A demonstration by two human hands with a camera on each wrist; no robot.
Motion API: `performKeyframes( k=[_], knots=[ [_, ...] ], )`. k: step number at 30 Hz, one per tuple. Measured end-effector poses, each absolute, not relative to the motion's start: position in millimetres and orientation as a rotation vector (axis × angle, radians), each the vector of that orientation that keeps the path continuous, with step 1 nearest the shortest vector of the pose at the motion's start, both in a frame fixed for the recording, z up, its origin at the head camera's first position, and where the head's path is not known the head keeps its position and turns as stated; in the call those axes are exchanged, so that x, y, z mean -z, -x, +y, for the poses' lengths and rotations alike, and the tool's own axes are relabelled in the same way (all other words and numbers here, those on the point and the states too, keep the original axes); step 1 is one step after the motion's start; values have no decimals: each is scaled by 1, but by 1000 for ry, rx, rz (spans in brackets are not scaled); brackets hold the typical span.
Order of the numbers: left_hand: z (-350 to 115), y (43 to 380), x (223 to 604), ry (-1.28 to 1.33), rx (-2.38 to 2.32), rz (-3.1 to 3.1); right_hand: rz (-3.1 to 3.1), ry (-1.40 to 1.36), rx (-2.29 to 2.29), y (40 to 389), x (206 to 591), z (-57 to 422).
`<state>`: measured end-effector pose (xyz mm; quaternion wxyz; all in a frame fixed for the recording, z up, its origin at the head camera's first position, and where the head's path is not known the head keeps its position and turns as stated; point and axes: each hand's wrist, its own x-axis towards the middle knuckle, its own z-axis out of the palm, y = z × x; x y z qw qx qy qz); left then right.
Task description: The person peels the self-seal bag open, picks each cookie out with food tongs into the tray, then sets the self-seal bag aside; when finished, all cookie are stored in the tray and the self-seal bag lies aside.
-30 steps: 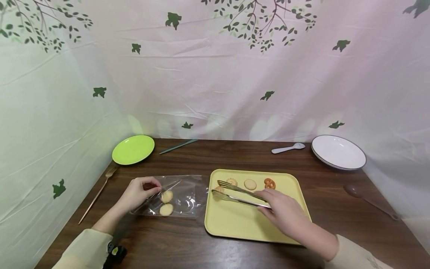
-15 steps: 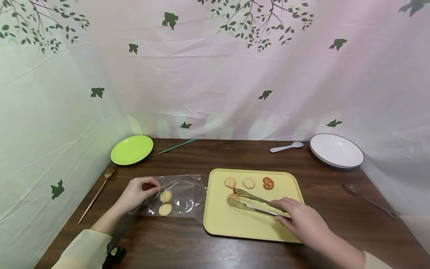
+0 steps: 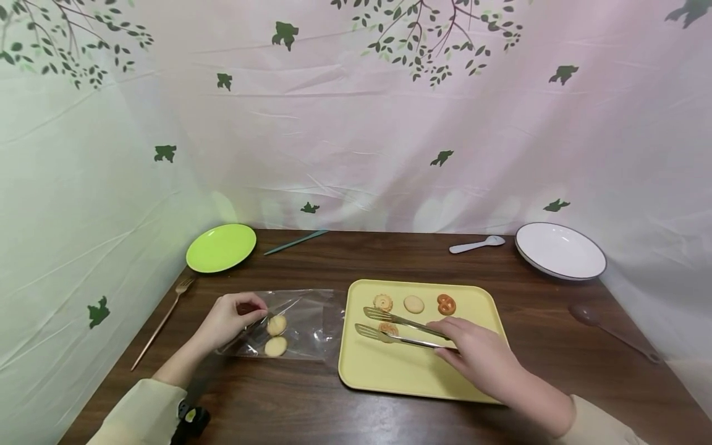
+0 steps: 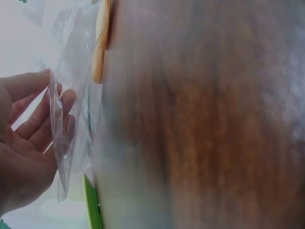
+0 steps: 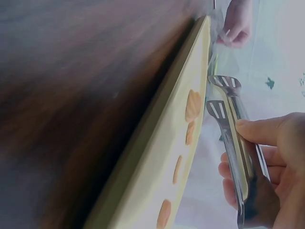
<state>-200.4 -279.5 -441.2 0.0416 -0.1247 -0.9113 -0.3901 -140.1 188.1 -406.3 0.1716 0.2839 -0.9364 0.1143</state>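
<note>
Left of the tray (image 3: 400,374), the left grip (image 3: 230,320) pinches a clear bag (image 3: 308,309) with two biscuits (image 3: 275,347) inside, and the right grip (image 3: 481,355) holds parted tongs (image 3: 414,341) above the tray.

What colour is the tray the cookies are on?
Pale yellow; the tray shows best in the head view.

We face a pale, creased cloth wall (image 3: 334,136), pinkish in the middle and greenish on the left, printed with leafy branches (image 3: 453,25) along the top and dark green shapes (image 3: 285,35) scattered below. Pale patches (image 3: 436,214) show near its foot; light glosses the dark, wood-grained table (image 3: 289,402) before us.
</note>
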Motion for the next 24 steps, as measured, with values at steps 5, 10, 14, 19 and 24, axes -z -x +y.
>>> performKeyframes(
  k=[5, 10, 14, 19, 24],
  knots=[
    [-278, 201, 441, 380, 1199, -2794, -2660, -856, -330, 149, 405, 168],
    [-278, 201, 441, 366, 1201, -2800, -2684, -903, -343, 162, 409, 145],
    [-278, 201, 441, 369, 1194, -2796, -2679, -948, -374, 174, 415, 125],
    [-278, 201, 441, 366, 1189, -2791, -2709, -1007, -388, 183, 422, 102],
    [-277, 201, 441, 366, 1188, -2789, -2728, -1057, -375, 189, 424, 81]
  ],
)
